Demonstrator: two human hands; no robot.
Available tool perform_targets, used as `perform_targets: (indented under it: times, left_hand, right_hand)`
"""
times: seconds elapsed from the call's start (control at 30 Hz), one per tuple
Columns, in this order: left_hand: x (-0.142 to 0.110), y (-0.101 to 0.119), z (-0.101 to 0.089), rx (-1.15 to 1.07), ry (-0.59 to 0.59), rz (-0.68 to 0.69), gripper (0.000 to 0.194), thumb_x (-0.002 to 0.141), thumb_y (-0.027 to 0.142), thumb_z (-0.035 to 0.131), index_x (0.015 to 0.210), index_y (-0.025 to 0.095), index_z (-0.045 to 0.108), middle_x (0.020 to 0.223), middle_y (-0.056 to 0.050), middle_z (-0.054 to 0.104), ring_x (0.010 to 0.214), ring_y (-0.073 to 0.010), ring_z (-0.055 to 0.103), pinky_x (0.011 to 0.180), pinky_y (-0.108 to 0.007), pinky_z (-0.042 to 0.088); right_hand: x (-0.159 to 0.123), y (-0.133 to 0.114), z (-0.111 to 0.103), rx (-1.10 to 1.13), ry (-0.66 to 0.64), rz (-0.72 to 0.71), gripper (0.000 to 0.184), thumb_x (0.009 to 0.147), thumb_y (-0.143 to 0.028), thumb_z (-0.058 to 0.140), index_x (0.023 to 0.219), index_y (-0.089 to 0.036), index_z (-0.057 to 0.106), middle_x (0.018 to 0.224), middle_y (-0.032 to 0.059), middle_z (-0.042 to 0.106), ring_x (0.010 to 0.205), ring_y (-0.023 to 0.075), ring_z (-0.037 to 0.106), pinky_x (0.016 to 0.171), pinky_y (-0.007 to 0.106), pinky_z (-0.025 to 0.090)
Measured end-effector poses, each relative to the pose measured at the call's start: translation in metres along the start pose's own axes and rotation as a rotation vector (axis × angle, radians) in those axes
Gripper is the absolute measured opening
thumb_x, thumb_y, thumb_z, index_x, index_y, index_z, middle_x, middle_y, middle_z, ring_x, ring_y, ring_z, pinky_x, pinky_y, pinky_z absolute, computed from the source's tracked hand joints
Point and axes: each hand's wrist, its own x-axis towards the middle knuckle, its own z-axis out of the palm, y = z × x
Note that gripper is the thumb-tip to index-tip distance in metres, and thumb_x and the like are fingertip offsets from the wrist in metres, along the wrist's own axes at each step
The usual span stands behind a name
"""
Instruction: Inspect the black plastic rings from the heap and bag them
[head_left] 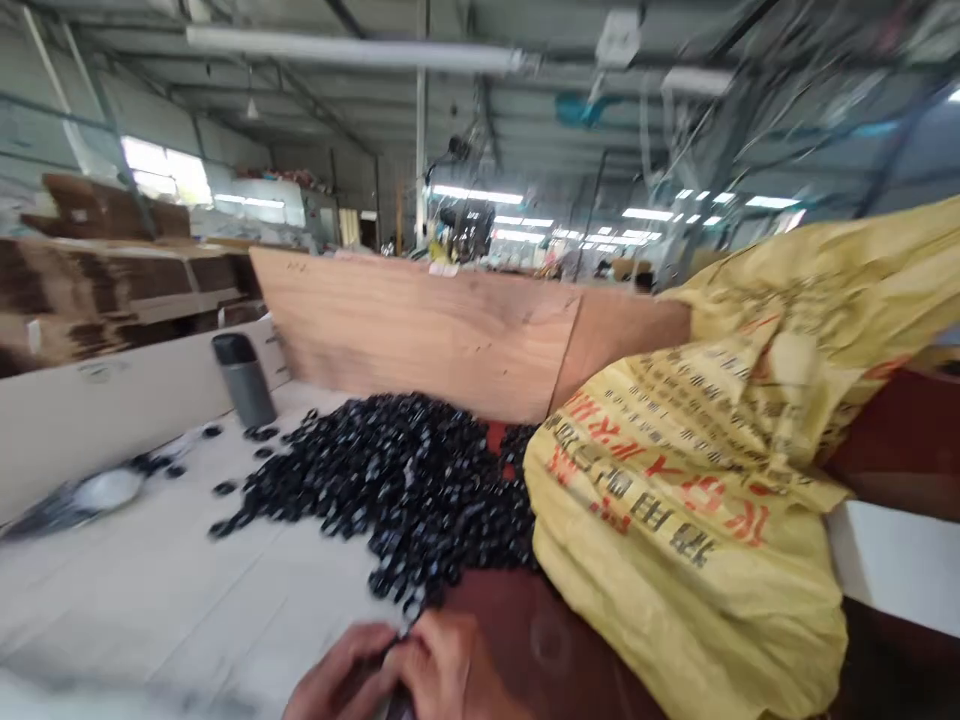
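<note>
Both my hands meet at the bottom middle of the view, at the near edge of a heap of small black round parts [405, 480]. My left hand [341, 675] has its fingers bent, the tips close against the other hand. Thumb and fingers of my right hand [442, 660] are pinched together. A small dark piece seems to show between the fingertips, but blur hides what it is. The black parts look like rings or caps, spread over a white surface [187, 590] and a dark red one [547, 630].
A yellow printed sack [690, 500] bulges on the right. A dark cylindrical container [245, 382] stands at the left, near a pale round thing [109, 488] on dark material. A wooden board [420, 325] walls the back. Cardboard boxes [120, 285] are stacked beyond, left.
</note>
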Motion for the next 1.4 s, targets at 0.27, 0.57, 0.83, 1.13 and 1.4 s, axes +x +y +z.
perform_targets:
  times: [0.27, 0.57, 0.83, 1.13, 1.4]
  left_hand:
    - [-0.017, -0.019, 0.008, -0.266, 0.064, -0.056, 0.024, 0.081, 0.035, 0.074, 0.100, 0.021, 0.072, 0.105, -0.006, 0.066, 0.094, -0.0194, 0.066, 0.084, -0.031, 0.056]
    - [-0.018, -0.019, 0.007, -0.349, 0.041, -0.037, 0.024, 0.085, 0.032, 0.072, 0.105, 0.019, 0.070, 0.107, -0.007, 0.064, 0.095, -0.0191, 0.065, 0.084, -0.031, 0.056]
    - [-0.017, -0.015, 0.006, -0.315, 0.065, -0.033, 0.026, 0.085, 0.035, 0.071, 0.105, 0.019, 0.070, 0.107, -0.008, 0.064, 0.095, -0.0199, 0.066, 0.085, -0.033, 0.057]
    - [-0.017, -0.013, 0.006, -0.298, 0.043, 0.010, 0.024, 0.087, 0.033, 0.070, 0.106, 0.018, 0.068, 0.106, -0.008, 0.066, 0.095, -0.0204, 0.067, 0.086, -0.034, 0.058]
    - [-0.023, -0.027, 0.006, 0.211, 0.010, 0.294, 0.020, 0.095, 0.022, 0.055, 0.113, 0.021, 0.064, 0.114, -0.008, 0.066, 0.109, -0.0200, 0.064, 0.097, -0.037, 0.054]
  right_hand:
    - [-0.001, -0.006, -0.011, 0.212, -0.126, 0.090, 0.024, 0.100, -0.035, 0.047, 0.098, -0.018, 0.064, 0.071, 0.0011, 0.063, 0.063, 0.0141, 0.057, 0.062, 0.024, 0.044]
    - [-0.003, 0.001, -0.003, 0.182, -0.146, 0.108, 0.034, 0.103, -0.034, 0.040, 0.082, -0.019, 0.062, 0.062, -0.0011, 0.055, 0.057, 0.0131, 0.053, 0.060, 0.024, 0.041]
    - [0.000, -0.011, -0.015, 0.228, -0.174, 0.146, 0.025, 0.094, -0.039, 0.057, 0.078, -0.020, 0.060, 0.066, -0.0014, 0.055, 0.055, 0.0124, 0.048, 0.053, 0.024, 0.038]
    - [0.000, -0.003, -0.011, 0.258, -0.104, 0.116, 0.017, 0.093, -0.031, 0.055, 0.103, -0.020, 0.064, 0.082, 0.0041, 0.067, 0.072, 0.0181, 0.063, 0.069, 0.027, 0.050]
    - [0.004, -0.014, 0.000, 0.287, -0.208, 0.425, 0.028, 0.098, -0.030, 0.042, 0.076, -0.020, 0.057, 0.054, -0.0045, 0.055, 0.044, 0.0106, 0.051, 0.044, 0.020, 0.037]
